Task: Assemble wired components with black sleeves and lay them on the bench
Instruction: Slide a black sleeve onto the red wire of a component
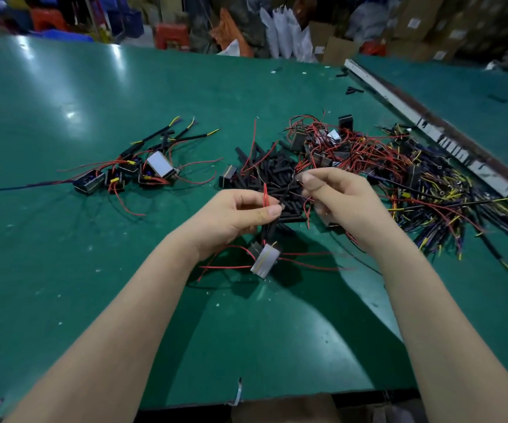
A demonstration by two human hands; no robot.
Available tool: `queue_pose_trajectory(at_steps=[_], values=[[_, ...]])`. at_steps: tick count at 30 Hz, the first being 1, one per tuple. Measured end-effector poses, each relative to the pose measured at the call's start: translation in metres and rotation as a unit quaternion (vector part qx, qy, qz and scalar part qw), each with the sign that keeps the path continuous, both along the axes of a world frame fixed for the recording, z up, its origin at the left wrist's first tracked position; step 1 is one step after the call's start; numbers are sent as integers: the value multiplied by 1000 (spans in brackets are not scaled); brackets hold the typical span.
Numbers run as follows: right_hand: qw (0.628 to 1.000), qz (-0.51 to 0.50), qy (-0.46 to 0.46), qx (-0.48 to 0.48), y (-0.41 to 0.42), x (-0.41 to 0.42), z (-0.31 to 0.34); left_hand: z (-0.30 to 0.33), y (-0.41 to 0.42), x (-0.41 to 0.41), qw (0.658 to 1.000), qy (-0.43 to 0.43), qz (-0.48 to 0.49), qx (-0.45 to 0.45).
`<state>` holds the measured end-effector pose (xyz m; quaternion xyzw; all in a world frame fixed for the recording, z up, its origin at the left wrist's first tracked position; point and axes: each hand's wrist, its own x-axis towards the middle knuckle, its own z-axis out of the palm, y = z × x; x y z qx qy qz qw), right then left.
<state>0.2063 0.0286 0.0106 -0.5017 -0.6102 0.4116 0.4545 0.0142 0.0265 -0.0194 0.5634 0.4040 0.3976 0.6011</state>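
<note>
My left hand (234, 218) pinches a red wire and a black sleeve (272, 227) that lead down to a small boxy component (265, 260) hanging just above the green bench (63, 270). My right hand (335, 193) is raised beside it, thumb and forefinger pinched on a thin dark wire end. A heap of loose black sleeves (274, 175) lies just beyond both hands. Several finished components with sleeved leads (142, 169) lie at the left.
A tangle of components with red wires (347, 148) lies at the back right, and a pile of yellow and dark leads (448, 203) further right. A metal rail (429, 129) crosses the bench diagonally. Boxes and bags stand beyond the far edge.
</note>
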Motion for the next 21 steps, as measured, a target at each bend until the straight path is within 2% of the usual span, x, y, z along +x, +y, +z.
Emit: queue_pose_trajectory(at_steps=[3, 6, 11, 17, 21], values=[[996, 84, 16, -4, 1, -10, -1, -1, 2, -2, 1000, 9, 15, 16], [995, 98, 25, 21, -5, -16, -14, -2, 4, -4, 999, 30, 24, 36], [997, 62, 10, 39, -6, -21, -28, -2, 5, -5, 996, 54, 29, 65], [998, 25, 63, -4, -5, -23, -30, 0, 4, -6, 992, 82, 2, 92], [997, 9, 72, -36, -4, -22, -32, -1, 6, -8, 987, 130, 29, 94]])
